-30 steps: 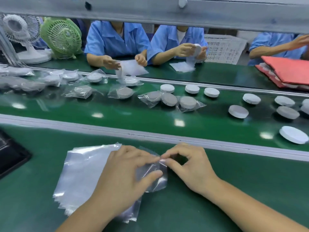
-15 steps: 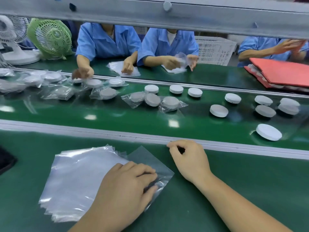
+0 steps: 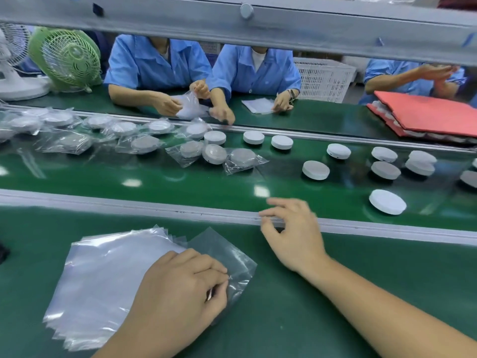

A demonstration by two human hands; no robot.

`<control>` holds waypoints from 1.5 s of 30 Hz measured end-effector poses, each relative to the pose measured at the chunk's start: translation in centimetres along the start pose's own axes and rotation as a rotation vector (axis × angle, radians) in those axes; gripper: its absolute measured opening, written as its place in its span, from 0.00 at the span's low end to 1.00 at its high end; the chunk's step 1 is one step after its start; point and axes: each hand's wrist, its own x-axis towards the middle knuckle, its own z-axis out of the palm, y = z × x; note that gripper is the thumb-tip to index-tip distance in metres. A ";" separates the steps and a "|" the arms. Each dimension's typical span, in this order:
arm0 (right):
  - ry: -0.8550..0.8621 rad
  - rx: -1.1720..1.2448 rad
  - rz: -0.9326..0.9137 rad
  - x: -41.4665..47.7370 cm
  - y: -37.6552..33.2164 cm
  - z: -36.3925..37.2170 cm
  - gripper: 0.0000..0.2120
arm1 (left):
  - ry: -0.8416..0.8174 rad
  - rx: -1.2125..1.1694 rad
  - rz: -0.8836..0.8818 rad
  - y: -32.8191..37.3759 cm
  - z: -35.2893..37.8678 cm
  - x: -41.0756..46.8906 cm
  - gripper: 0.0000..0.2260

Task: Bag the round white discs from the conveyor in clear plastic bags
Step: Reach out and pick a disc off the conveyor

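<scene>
A stack of clear plastic bags [image 3: 108,277] lies on the near green bench. My left hand [image 3: 180,288] rests on it and pinches one single bag [image 3: 227,251] that sticks out to the right. My right hand [image 3: 291,231] hovers over the grey rail [image 3: 154,206], fingers loosely spread, holding nothing. Several bare white discs sit on the conveyor [image 3: 154,177]; the nearest disc [image 3: 387,202] lies to the right of my right hand, another disc [image 3: 316,170] beyond it. Several bagged discs [image 3: 242,158] lie further left on the belt.
Three people in blue shirts work across the belt, one handling a bag [image 3: 189,104]. A green fan [image 3: 68,58] and a white fan [image 3: 13,63] stand far left. Red trays [image 3: 433,115] are stacked far right, a white crate [image 3: 322,78] behind. A grey beam [image 3: 245,24] crosses overhead.
My right hand let go of the bag and moved up and right to the rail. My left hand kept its pinch on the single bag.
</scene>
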 end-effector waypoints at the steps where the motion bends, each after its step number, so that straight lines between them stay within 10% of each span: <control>1: 0.064 -0.164 -0.050 0.9 1.5 -1.0 0.15 | -0.028 -0.007 -0.002 -0.1 0.1 -0.1 0.09; 6: -0.023 -0.678 0.433 5.7 14.2 -8.2 0.30 | -0.180 -0.006 0.003 -0.1 -0.1 -0.1 0.14; 11: -0.133 -0.455 0.569 6.7 19.8 -10.9 0.24 | -0.178 -0.023 -0.030 0.3 -0.3 0.0 0.13; 14: -0.072 -0.312 0.340 5.7 15.9 -9.7 0.20 | -0.128 -0.082 -0.147 0.5 -0.9 0.0 0.11; 21: -0.042 -0.127 -0.833 -2.4 0.2 -6.9 0.13 | 0.067 -0.129 -0.522 0.8 -1.7 0.4 0.11; 25: 0.016 0.019 -1.009 -4.9 -3.8 -6.3 0.06 | 0.061 -0.234 -0.546 0.5 -1.4 0.3 0.07; 29: 0.030 0.248 -0.898 -4.9 -4.6 -5.5 0.04 | -0.041 -0.822 -0.533 1.1 -1.7 0.6 0.18; 34: 0.039 0.543 -0.621 -4.9 -5.2 -5.0 0.14 | -0.069 -0.698 -0.268 0.8 -2.8 0.2 0.37; 42: -0.386 0.769 -0.087 -3.9 -6.6 -4.5 0.21 | 0.423 -0.767 -0.532 1.9 -0.8 0.6 0.17; 45: -0.455 0.726 -0.036 -1.7 -7.4 -3.6 0.09 | 0.486 -0.876 -0.548 1.1 -0.9 1.4 0.14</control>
